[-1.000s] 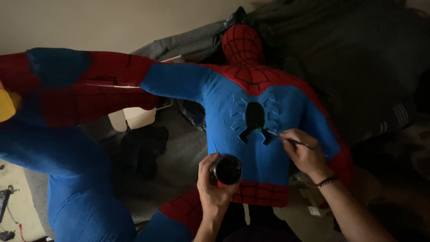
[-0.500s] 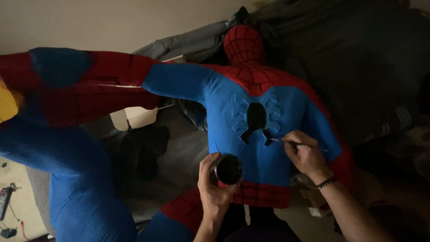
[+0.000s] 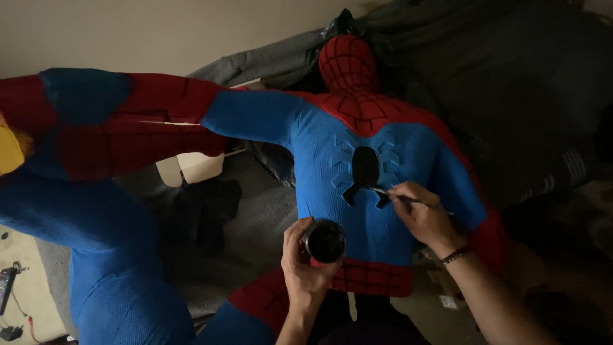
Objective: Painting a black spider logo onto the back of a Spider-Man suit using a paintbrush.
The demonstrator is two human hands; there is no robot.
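A thin paintbrush (image 3: 399,198) is pinched between the fingers of the right hand (image 3: 424,217), its tip laid against the lower edge of a black spider emblem (image 3: 365,171) on the back of a blue and red costume figure (image 3: 364,153). The emblem is partly painted black, with raised blue legs seen around it. The figure is seen from behind at the centre of the view, red webbed head (image 3: 348,62) uppermost, one blue sleeve stretched to the left. A small round jar (image 3: 325,241) with dark contents is gripped in the left hand (image 3: 306,268), fingers wrapped closed round its side, held just below the emblem and over the figure's lower back, above the red webbed waistband (image 3: 373,278). A dark bracelet (image 3: 454,255) is worn on the right wrist. A second blue and red costume (image 3: 83,179) is spread at the left. Dark grey cloth (image 3: 511,83) is heaped behind the figure at the right. The light is dim.
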